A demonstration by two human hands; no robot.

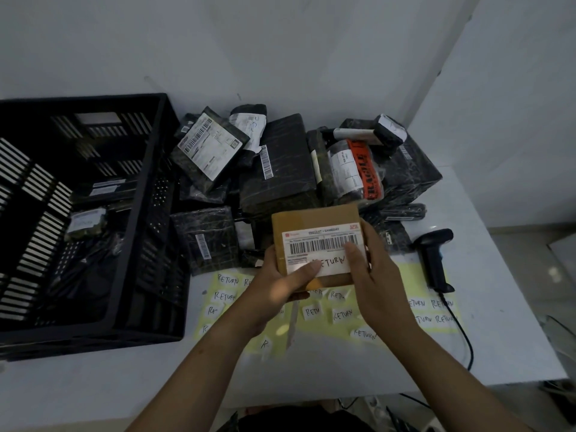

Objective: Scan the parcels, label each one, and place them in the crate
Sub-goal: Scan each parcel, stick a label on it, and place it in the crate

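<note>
A small brown cardboard parcel (314, 221) with a white barcode label is held above the table's middle. My left hand (280, 283) grips its lower left edge, thumb lying over the label. My right hand (367, 266) holds its right side, thumb pressing a white "RETURN" sticker (332, 262) onto the label. The black slatted crate (149, 169) stands at the left with a few wrapped parcels (85, 224) inside. The black barcode scanner (434, 260) lies on the table to the right.
A heap of black-wrapped parcels (277, 163) fills the back of the white table (93, 385), one with an orange FRAGILE tape (363, 169). Yellow sheets of handwritten RETURN stickers (436, 310) lie under my hands. The scanner's cable (464, 335) runs to the front right edge.
</note>
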